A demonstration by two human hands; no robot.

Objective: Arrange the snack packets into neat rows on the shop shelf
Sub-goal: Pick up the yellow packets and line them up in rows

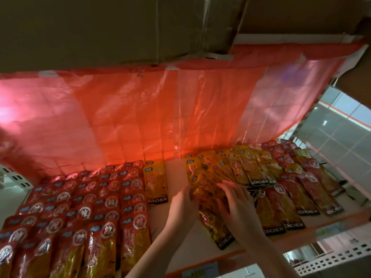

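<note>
Pale shelf [174, 227] before me. Red packets [80, 207] in overlapped rows fill lower left of frame. One yellow packet [155, 181] lies alone just right of them. Loose yellow heap [218, 173] at centre; mixed red and yellow packets [301, 187] fan toward the right edge.

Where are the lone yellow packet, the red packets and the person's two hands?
Yellow packet [155, 182], head view: middle of its front.
Red packets [84, 209], head view: a packet in the middle of the rows.
Left hand [183, 205], head view: back of the hand.
Right hand [236, 205], head view: back of the hand.
</note>
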